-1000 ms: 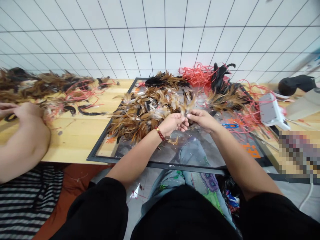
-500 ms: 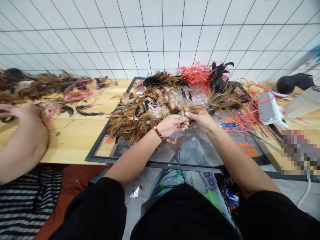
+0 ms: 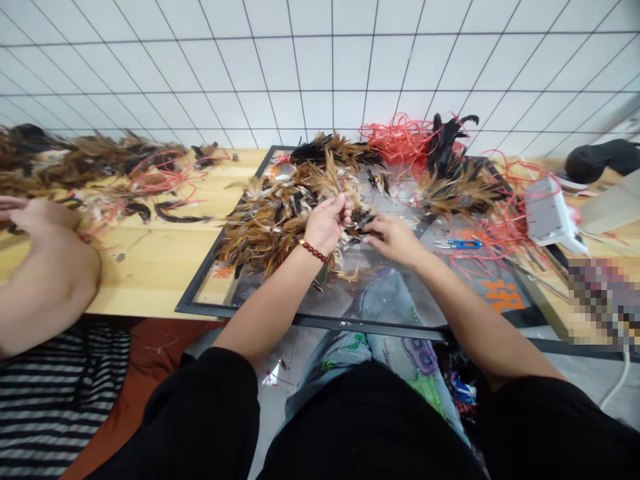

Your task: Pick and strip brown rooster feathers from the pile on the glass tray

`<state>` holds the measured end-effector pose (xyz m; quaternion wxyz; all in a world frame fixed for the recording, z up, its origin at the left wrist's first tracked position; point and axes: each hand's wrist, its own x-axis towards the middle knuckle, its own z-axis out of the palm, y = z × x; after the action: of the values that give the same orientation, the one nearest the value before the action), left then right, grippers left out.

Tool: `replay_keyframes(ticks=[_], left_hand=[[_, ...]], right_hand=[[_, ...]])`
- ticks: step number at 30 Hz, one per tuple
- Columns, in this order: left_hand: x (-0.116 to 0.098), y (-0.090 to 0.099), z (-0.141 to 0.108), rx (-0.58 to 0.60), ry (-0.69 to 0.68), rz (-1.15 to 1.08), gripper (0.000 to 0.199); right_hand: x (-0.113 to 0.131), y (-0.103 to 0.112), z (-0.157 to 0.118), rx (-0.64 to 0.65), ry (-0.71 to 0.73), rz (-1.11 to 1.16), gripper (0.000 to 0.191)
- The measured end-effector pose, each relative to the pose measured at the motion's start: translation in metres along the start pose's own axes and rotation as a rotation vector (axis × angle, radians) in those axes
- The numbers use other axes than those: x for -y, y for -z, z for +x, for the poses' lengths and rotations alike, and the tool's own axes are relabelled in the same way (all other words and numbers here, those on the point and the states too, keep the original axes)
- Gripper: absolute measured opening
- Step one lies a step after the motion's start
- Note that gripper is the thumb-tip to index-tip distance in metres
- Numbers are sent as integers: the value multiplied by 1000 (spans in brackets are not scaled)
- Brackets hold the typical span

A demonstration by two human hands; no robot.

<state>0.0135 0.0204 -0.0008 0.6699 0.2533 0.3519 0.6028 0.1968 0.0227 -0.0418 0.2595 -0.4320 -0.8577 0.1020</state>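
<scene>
My left hand [image 3: 326,227], with a beaded bracelet at its wrist, is closed around the base of a small bunch of brown feathers [image 3: 329,175] that points up and away. To its right, my right hand [image 3: 396,240] reaches to the near right edge of the feather pile [image 3: 265,233]. Its thumb and forefinger are a little apart beside some dark feathers; whether they touch one is unclear. The pile of brown, black and pale feathers lies on a black-framed clear panel [image 3: 400,327].
Behind the pile lie red plastic strings [image 3: 400,137] and tall black feathers [image 3: 445,147]. Blue thread snips [image 3: 463,245] rest to the right, near a white box [image 3: 550,213]. A co-worker's arm [image 3: 50,267] is at the left, by more feathers [image 3: 90,163].
My hands were together at the fingertips and have parted. The left moved up and left with the brown bunch; the right dropped toward the pile's edge. The view shifted slightly.
</scene>
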Motion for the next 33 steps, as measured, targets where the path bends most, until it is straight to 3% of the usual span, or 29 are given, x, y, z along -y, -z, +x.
replay_keyframes(ticks=[4,10,16,23,27,29,33], left_hand=[[7,-1,-2,18,-9,113,11],[15,-4,-3,-10,12,413,15],[20,-5,-7,39,93,573,16],[20,-3,-9,201,165,692,26],[16,-5,-6,88,56,516,19],[12,-6,-5,15,-2,377,15],[7,-5,-5,-76,-29,248,14]], right_hand=[[7,1,-1,86,6,-198,19],[6,21,-1,-37,30,-161,20],[7,16,-3,-154,103,-295,26],[6,14,-2,-232,60,-263,25],[1,20,-2,-313,-93,-290,27],[-1,21,-2,-288,-135,-276,24],[3,13,-2,-14,-95,-171,20]])
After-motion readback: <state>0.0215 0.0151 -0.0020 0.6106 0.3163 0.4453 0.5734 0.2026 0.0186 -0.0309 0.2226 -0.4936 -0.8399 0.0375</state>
